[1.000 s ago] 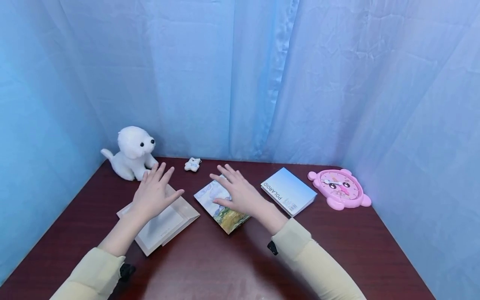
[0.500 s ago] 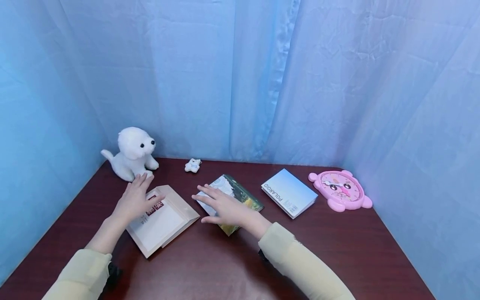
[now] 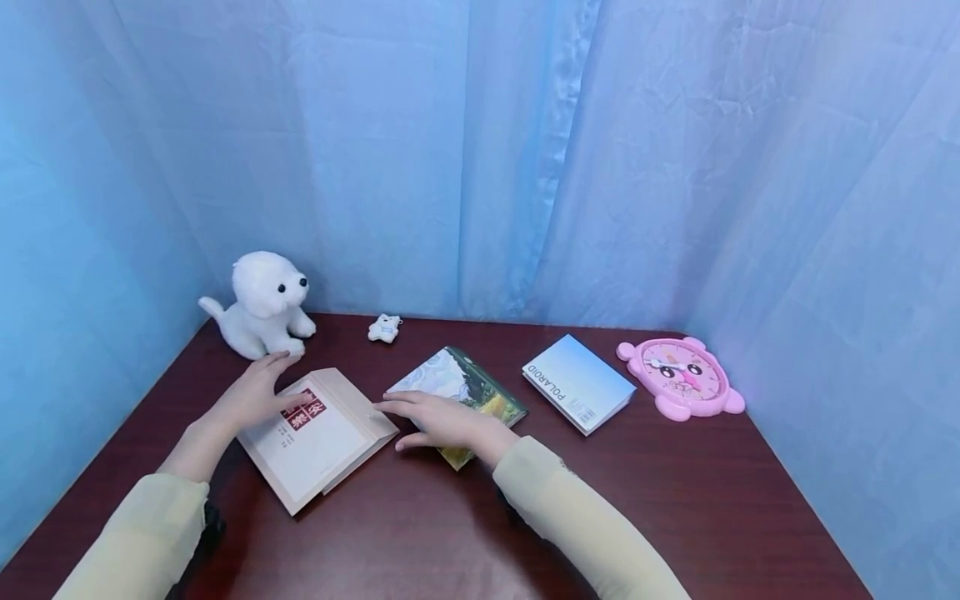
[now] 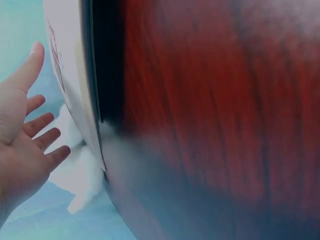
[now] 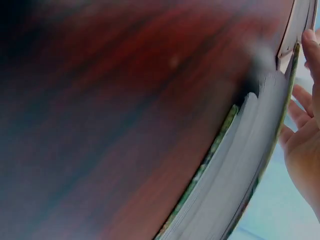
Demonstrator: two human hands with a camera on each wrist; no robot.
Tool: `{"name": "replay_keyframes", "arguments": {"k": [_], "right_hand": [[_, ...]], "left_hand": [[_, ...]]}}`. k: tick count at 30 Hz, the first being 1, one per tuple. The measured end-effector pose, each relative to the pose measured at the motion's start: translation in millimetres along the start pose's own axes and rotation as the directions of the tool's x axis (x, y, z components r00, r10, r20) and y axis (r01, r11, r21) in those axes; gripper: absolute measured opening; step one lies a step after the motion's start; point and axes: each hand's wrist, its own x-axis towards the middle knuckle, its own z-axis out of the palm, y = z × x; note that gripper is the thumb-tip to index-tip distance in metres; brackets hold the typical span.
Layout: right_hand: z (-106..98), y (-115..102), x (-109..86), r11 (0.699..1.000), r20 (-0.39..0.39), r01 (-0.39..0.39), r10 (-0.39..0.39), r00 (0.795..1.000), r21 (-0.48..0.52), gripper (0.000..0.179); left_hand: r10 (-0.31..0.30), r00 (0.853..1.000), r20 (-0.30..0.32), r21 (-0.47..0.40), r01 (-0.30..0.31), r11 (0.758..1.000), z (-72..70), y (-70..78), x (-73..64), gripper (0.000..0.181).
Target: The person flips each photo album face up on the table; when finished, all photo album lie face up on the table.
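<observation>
A beige book (image 3: 330, 442) with a red label lies flat at the left of the table. My left hand (image 3: 251, 392) hovers at its far left edge, fingers spread and holding nothing; the left wrist view has the same hand (image 4: 30, 145) beside the book's cover. Over a landscape-painted notebook (image 3: 480, 392) reaches my right hand (image 3: 446, 421), its fingertips near the beige book's right edge. In the right wrist view, the right hand (image 5: 302, 130) shows relaxed fingers just above the notebook's cover, with its page block (image 5: 225, 180) visible below.
A white plush dog (image 3: 266, 304) sits at the back left, close beyond my left fingertips. Behind the books lies a small white star-shaped charm (image 3: 385, 328). A blue-white POLAROID album (image 3: 577, 383) and a pink clock (image 3: 682, 377) are on the right. Curtains (image 3: 390, 167) enclose the dark red table (image 3: 420, 533).
Both hands have moved left and lower. The left hand went from over the beige book to its left side, uncovering the red label; the right hand shifted across the notebook toward the beige book.
</observation>
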Motion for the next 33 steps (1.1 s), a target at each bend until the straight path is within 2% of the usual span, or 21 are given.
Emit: {"name": "replay_keyframes", "arguments": {"k": [5,8,13,17,23,33], "right_hand": [[2.3,-2.3,8.9,0.999,0.012,-0.016,0.016,1.000,-0.028,0.059],[3.3,-4.2,14.8,0.998,0.008,-0.011,0.012,1.000,-0.065,0.055],[3.3,-8.7,21.8,0.991,-0.013,-0.047,0.045,0.999,-0.127,0.049],[2.7,-11.5,24.6,0.984,-0.024,-0.065,0.062,0.998,-0.165,0.047],[3.5,-14.4,25.6,0.974,-0.037,-0.083,0.077,0.996,-0.213,0.045],[5.1,-13.1,24.3,0.981,-0.036,-0.111,0.107,0.994,-0.156,0.043]], "left_hand": [[0.003,1.000,0.016,-0.026,-0.002,1.000,0.4,-7.5,4.3,0.071],[-0.020,0.999,0.038,-0.062,0.022,0.998,1.0,-10.4,6.3,0.068],[-0.057,0.995,0.087,-0.137,0.069,0.988,0.9,-9.3,10.1,0.065],[-0.053,0.992,0.113,-0.169,0.072,0.983,2.0,-8.7,13.2,0.060],[-0.055,0.991,0.120,-0.209,0.079,0.975,5.1,-10.7,16.2,0.055],[-0.063,0.990,0.126,-0.251,0.093,0.963,6.8,-7.1,17.8,0.054]]}}
